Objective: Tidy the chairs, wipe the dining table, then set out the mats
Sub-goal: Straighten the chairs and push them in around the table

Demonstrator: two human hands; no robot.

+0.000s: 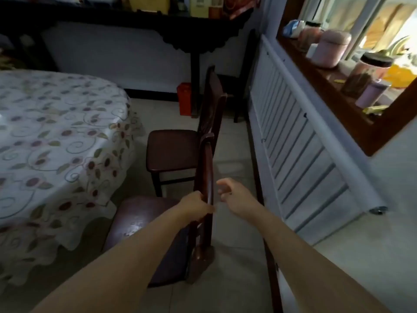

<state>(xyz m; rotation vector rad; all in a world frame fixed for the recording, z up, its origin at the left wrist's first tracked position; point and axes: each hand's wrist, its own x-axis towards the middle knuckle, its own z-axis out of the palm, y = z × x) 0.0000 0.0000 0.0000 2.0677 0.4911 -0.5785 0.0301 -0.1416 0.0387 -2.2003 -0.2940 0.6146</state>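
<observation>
Left hand: the left hand (196, 205) is clamped on the top rail of the near chair (144, 224), fingers wrapped over the rail's edge, forearm stretched long and straight from the lower left.
Right hand: the right hand (232, 195) hangs just beside that rail and does not touch it; the fingers are loosely curled and apart, gripping nothing, thumb towards the chair back, arm reaching in from the lower right.
Near chair: dark wood, seat turned towards the worktop (56, 136), back seen almost edge-on, a glossy patch on the seat. The seat's front edge lies close under the hanging cloth (74, 168).
Far chair: a second dark chair (173, 150) stands just beyond, in line with the first, its seat also facing the worktop and clear of the cloth.
Worktop: round, draped in a white cloth with flowers and leaves, its hem hanging low on the left.
Floor: pale tiles (234, 154) run between the chairs and the white slatted panel (297, 150) on the right.
Sill: above the panel a wooden sill (327, 86) carries jars, blurred.
Back wall: a dark console table (140, 26) stands there, a red box (184, 98) beside its leg.
</observation>
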